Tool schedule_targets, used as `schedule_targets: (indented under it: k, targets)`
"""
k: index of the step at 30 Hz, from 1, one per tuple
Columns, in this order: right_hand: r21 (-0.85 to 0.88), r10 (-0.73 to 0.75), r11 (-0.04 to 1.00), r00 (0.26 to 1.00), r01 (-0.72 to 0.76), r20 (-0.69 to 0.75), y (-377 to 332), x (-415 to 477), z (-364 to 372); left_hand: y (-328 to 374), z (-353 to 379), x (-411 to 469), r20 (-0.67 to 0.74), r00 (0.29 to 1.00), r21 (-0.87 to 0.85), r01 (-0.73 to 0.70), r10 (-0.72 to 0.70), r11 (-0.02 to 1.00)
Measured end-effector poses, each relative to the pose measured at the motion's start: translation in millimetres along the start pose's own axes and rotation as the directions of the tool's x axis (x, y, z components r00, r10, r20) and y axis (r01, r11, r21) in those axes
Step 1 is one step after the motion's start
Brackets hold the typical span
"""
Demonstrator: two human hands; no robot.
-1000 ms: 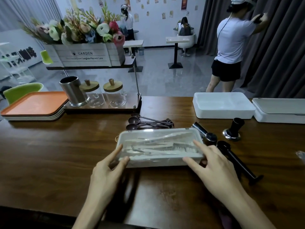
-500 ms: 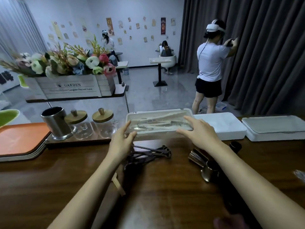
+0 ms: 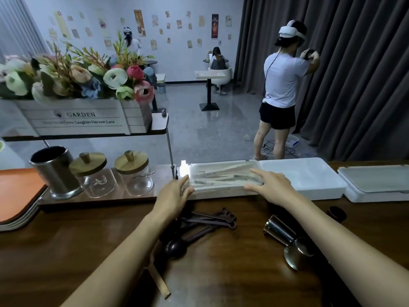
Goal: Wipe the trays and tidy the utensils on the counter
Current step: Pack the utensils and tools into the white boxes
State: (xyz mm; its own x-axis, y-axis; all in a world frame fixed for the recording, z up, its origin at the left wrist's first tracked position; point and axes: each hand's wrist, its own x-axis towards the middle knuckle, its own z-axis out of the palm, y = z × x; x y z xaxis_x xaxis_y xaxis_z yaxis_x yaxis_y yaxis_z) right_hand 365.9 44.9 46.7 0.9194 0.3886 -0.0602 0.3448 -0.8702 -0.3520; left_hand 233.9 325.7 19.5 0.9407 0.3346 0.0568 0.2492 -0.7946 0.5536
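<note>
A clear container (image 3: 221, 176) with a see-through lid sits at 12 o'clock on the far edge of the wooden tabletop (image 3: 232, 273). Its long axis runs from 9 o'clock to 3 o'clock. The pale utensils (image 3: 223, 173) inside lie lengthwise, their far ends tipped slightly towards 2 o'clock.

The left hand (image 3: 174, 196) is at the container's 9 o'clock end. Its fingers are straight along the corner and its thumb lies against the near wall. The right hand (image 3: 272, 185) lies over the 3 o'clock end, with fingers stretched flat across the lid and the thumb along the near edge. Neither grip closes round the container; both hands press on it with straight fingers.

The container's 3 o'clock end is just beside a white box (image 3: 309, 178); whether the two touch cannot be told. Further towards 3 o'clock stands a second white box with a grey lid (image 3: 376, 185).

Nearer the person, a bunch of dark measuring spoons (image 3: 208, 222) lies between the forearms, with handles pointing to 2 o'clock and bowls to 8 o'clock. A steel jigger (image 3: 287, 238) lies on its side at 4 o'clock, partly under the right forearm.

At 10 o'clock a steel cup (image 3: 55, 171) and two glass jars with wooden lids (image 3: 95, 173) stand in a row. Stacked orange trays (image 3: 15, 193) are at 9 o'clock.
</note>
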Motion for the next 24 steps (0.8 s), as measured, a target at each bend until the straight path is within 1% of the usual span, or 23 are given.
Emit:
schedule_targets:
  k: [2,7,11,14,17,19,21,24]
  targets:
    - [-0.023,0.005,1.0,1.0,-0.004,0.019,4,5,6,-6,0,2,-0.023,0.999,0.07,-0.02,0.022,0.997]
    - [-0.106,-0.018,0.994,1.0,0.019,0.008,7,11,7,-8,0,4,-0.05,0.996,0.191,-0.068,0.078,0.979]
    - [-0.163,-0.018,0.986,1.0,0.02,0.011,4,8,6,-5,-2,0,-0.083,0.991,0.299,-0.074,0.104,0.951]
    - [-0.196,-0.021,0.98,1.0,0.022,0.008,-2,6,4,-4,-3,-3,-0.098,0.99,0.299,-0.067,0.101,0.952]
    - [-0.126,-0.044,0.991,0.999,0.044,-0.003,-3,-3,-2,0,-8,-10,-0.148,0.983,0.234,-0.071,0.108,0.97]
    - [-0.057,-0.05,0.997,0.996,0.047,-0.069,2,-15,-15,14,-13,-14,-0.191,0.971,0.179,-0.108,0.142,0.978]
    - [-0.014,-0.023,1.0,0.991,0.022,-0.133,14,-30,-30,41,-13,-17,-0.195,0.963,0.152,-0.158,0.187,0.976]
    - [0.032,0.016,0.999,0.979,-0.009,-0.205,45,-57,-53,101,0,-22,-0.129,0.95,0.131,-0.269,0.286,0.954]
